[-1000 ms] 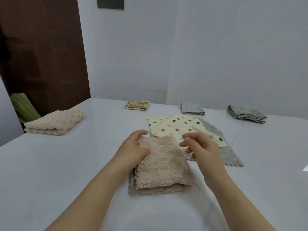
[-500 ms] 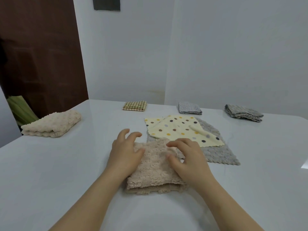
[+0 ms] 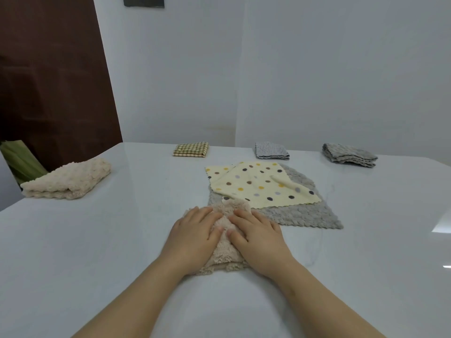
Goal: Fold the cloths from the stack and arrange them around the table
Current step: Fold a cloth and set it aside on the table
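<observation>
Both hands are down on the table (image 3: 97, 240), right at the 6 o'clock side by the person. The left hand (image 3: 195, 236) is lying flat, palm down, fingers straight and close together, pressing on the folded beige fluffy cloth (image 3: 225, 257). The right hand (image 3: 258, 236) is doing the same beside it, fingers straight and angling toward 11 o'clock. The two thumbs are nearly meeting over the middle of the cloth, and neither hand is pinching anything.

The beige fluffy cloth is sitting under both palms, showing only between the hands and along its near edge. Its far edge is reaching the near left corner of the stack.

That stack is lying just toward 1 o'clock from the hands: a yellow polka-dot cloth (image 3: 258, 184) spread out, one corner turned over, on top of a grey textured cloth (image 3: 305, 213) that is sticking out on the near and right sides.

Folded pieces are sitting around the rim. At 10 o'clock, a thick cream cloth (image 3: 68, 178). At 12 o'clock, a small green checked cloth (image 3: 191, 150). Just past 12, a pale grey cloth (image 3: 271, 150). At 2 o'clock, a darker grey folded cloth (image 3: 349, 156).

Beyond the table at 10 o'clock, something green (image 3: 19, 159) is leaning against a dark brown panel (image 3: 53, 76).
</observation>
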